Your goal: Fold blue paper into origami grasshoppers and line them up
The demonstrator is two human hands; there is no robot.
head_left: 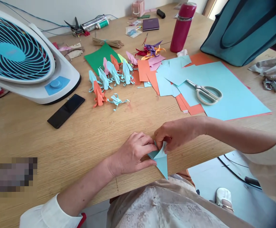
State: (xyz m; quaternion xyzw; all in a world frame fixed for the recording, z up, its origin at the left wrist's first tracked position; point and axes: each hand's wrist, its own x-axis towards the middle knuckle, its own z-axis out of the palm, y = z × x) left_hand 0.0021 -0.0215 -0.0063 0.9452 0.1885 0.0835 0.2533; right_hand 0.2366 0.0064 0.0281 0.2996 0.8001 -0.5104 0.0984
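Observation:
A partly folded piece of light-blue paper (163, 165) lies at the table's front edge, one pointed corner sticking out over it toward my body. My left hand (138, 153) holds it from the left, thumb and fingers pressed on the paper. From above right, my right hand (172, 134) pinches a raised flap, with its fingers curled; part of the paper is hidden under both hands. Beyond them stand several folded paper figures, among them an orange one (99, 94) and a light-blue one with thin limbs (117, 100).
Scissors (208, 93) rest on light-blue sheets (235, 90) at the right. A black phone (66, 110) and a fan (28, 60) are on the left. Behind stand a magenta bottle (182, 30) and a teal bag (244, 34). A green sheet (99, 57) lies near a stick bundle (108, 42).

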